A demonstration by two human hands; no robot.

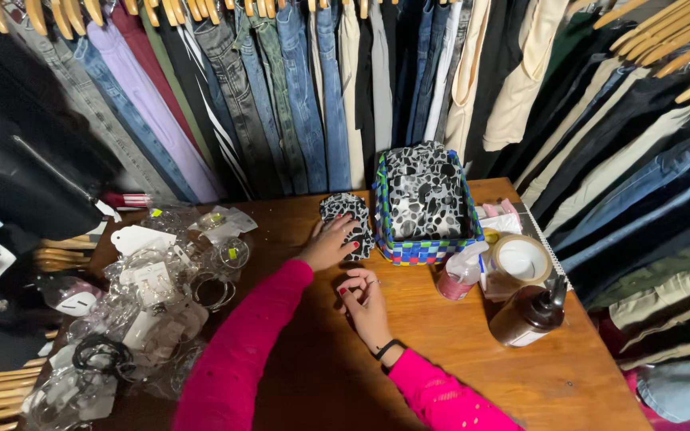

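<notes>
Wooden worktop (473, 335), brown, sits in a tight corner walled by hanging clothes. Jeans (305, 88) and dark trousers on wooden hangers (65, 12) across the back, beige and dark trousers (632, 152) along the right side.

Left hand (331, 243) lies flat on a small black-and-white patterned cloth piece (349, 211), fingers (343, 231) spread open, pressing rather than gripping. Cloth piece sits on the worktop just beside a blue-green checkered basket (421, 249) lined with the same pattern.

Right hand (365, 299) rests on bare wood near the left hand, fingers curled loosely, holding nothing. Both sleeves bright pink; black band on the right wrist.

Right of the basket: pink spray bottle (458, 275), tape roll (521, 262), brown pump bottle (530, 315), all close together.

Left part of the worktop: heap of jewellery in clear packets and on white cards (153, 295). More wooden hangers stacked at the far left edge.
</notes>
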